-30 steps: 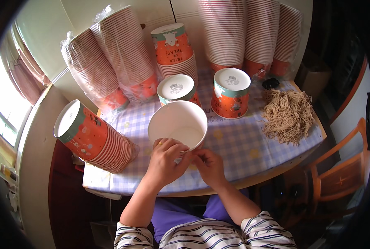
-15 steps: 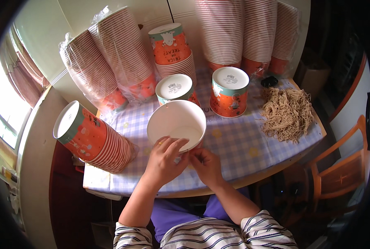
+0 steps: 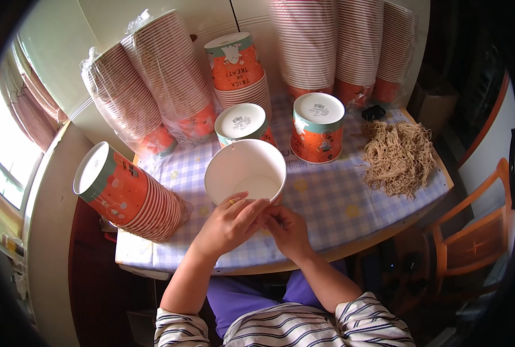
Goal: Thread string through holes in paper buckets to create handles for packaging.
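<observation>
An orange paper bucket (image 3: 244, 165) stands upright at the table's near middle, its white inside facing up. Small holes show at its far rim. At its near rim my left hand (image 3: 228, 224) is closed, fingers bent across the edge and their tips meeting the other hand. My right hand (image 3: 290, 232) pinches just outside the same rim, its fingertips pressed together. What the fingers hold is too small and hidden to make out. Right behind this bucket stands an upside-down bucket (image 3: 241, 120), partly covered by it. Another upside-down bucket (image 3: 318, 136) is to its right.
A tangled heap of tan string (image 3: 399, 159) lies at the right, with a small black object (image 3: 374, 113) behind it. A nested stack (image 3: 133, 196) leans at the left. Plastic-wrapped stacks (image 3: 168, 75) line the back. A wooden chair (image 3: 474, 231) stands right of the table.
My left fingers have drawn back from inside the bucket to its near rim and closed toward my right fingertips. My right hand stays nearly in place.
</observation>
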Available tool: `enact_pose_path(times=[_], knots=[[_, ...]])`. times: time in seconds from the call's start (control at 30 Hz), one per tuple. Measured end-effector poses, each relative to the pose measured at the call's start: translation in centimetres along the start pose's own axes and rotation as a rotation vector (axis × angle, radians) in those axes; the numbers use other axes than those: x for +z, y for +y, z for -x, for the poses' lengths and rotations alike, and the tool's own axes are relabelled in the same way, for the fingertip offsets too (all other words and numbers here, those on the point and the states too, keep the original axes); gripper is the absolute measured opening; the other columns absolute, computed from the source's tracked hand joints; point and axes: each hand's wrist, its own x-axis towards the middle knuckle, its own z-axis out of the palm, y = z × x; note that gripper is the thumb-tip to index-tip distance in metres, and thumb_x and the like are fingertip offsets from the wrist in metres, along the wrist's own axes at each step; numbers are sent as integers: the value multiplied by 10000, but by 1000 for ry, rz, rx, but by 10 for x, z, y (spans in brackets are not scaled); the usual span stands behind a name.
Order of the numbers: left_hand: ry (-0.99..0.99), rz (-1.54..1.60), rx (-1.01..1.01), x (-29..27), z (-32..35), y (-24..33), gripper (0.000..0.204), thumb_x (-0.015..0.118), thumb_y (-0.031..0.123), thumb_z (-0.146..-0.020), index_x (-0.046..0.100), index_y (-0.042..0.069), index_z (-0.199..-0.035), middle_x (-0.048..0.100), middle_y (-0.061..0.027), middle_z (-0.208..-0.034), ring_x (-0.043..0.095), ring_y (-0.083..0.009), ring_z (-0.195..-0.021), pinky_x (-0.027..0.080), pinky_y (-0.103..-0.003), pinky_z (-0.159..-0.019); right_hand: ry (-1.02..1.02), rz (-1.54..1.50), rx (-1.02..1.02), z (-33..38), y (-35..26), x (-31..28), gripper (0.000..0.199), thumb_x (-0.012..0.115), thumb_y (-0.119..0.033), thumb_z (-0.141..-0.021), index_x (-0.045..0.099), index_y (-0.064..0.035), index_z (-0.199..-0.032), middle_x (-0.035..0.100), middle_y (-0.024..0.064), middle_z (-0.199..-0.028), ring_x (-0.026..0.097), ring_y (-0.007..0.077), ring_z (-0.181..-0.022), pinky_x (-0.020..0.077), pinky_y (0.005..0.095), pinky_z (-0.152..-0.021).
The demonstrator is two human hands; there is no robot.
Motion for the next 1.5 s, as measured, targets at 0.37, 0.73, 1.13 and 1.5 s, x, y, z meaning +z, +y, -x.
enact_pose_path(times=[0.37, 0.73, 1.13, 1.5], knots=[[65, 44, -18, 3, 2, -3, 408, 729, 63, -728, 576, 42, -1105, 669, -94, -921, 663, -286, -826, 546, -410, -832, 3, 46, -10, 1, -3, -1, 114, 604, -96, -896, 625, 0, -954, 653, 59, -740, 600, 90, -670, 467, 241, -608], [34, 210, -116, -8, 1, -5, 377, 609, -47, -672, 644, 77, -1027, 662, -73, -870, 660, -252, -809, 477, -465, -926, -142, 63, 8, 5, -16, -14, 112, 622, -77, -885, 633, -16, -978, 644, 8, -836, 559, 54, -742, 456, 213, -662], [37, -37, -305, -43, 33, -25, 180, 581, -86, -664, 638, 53, -763, 600, -109, -1039, 540, -349, -1135, 380, -487, -1013, 177, 45, -184, -34, -22, -61, 108, 636, -111, -880, 614, -17, -929, 544, -35, -746, 454, 28, -649, 388, 197, -594], [-113, 129, -430, -41, -5, 10, 229, 619, 163, -830, 658, 58, -1030, 654, -170, -1020, 625, -316, -967, 430, -442, -941, -106, 182, -215, 3, -26, -16, 93, 652, -89, -849, 635, -26, -915, 611, 24, -929, 513, 66, -688, 427, 215, -614]])
